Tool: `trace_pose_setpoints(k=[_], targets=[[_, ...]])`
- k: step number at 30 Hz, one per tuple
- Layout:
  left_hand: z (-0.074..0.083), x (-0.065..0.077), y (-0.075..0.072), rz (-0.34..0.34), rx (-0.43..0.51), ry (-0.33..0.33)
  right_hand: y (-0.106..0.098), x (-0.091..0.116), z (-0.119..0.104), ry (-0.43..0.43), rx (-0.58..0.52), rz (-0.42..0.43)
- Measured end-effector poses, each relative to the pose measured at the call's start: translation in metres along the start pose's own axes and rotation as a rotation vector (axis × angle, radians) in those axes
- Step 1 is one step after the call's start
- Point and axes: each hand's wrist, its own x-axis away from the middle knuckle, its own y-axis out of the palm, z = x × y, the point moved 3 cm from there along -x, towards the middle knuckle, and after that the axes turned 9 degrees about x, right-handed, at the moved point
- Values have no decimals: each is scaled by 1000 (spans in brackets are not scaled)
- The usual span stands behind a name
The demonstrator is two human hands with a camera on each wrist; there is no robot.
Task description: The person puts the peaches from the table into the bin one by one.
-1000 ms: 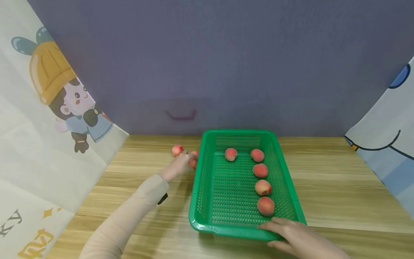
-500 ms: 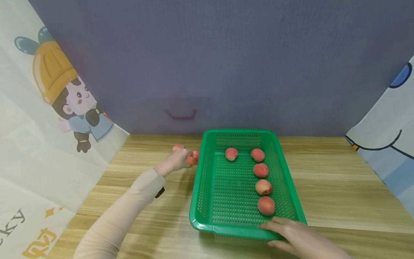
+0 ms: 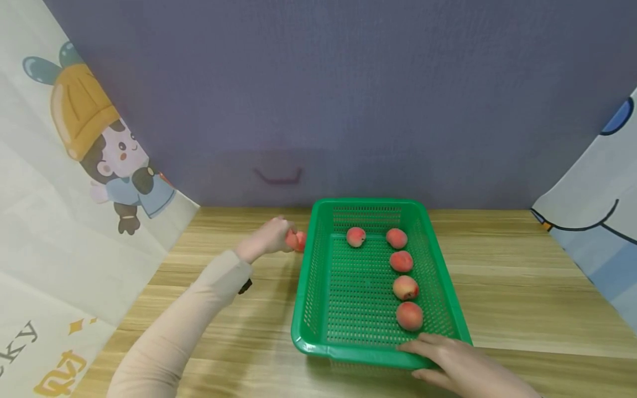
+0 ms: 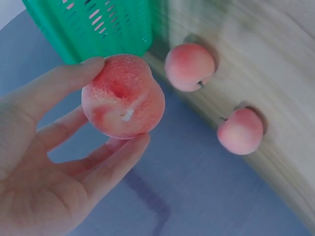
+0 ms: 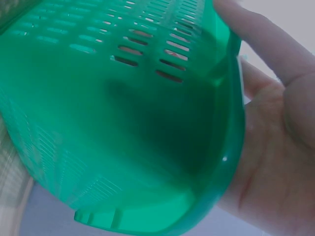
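Note:
In the head view my left hand (image 3: 269,237) is just left of a green plastic basket (image 3: 311,351), holding a peach (image 3: 293,241). The left wrist view shows this peach (image 4: 123,96) pinched between the thumb and fingers, its dented end facing the camera. Two more peaches, a nearer one (image 4: 190,67) and a farther one (image 4: 241,131), lie on the wooden table beyond it. My right hand (image 3: 455,365) grips the basket's near rim at the right corner. In the right wrist view that hand (image 5: 275,123) is at the basket's rim (image 5: 236,132).
Inside the basket, several peaches form a column along the right side, including a front one (image 3: 410,316). A single peach (image 3: 355,237) sits at the back left. A grey-purple panel (image 3: 348,110) stands behind the wooden table (image 3: 517,287).
My left hand has taken hold of a peach beside the basket and shifted slightly back with it, covering the peach at the far left. The right hand and basket have stayed put.

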Motion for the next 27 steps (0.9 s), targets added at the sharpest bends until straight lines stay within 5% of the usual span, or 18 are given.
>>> trace_pose_setpoints(k=[14, 27], targets=[[15, -13, -17, -61, -33, -40, -1, -1, 0, 45, -19, -27], [38, -22, -24, -100, -3, -7, 0, -1, -1, 46, -6, -29]])
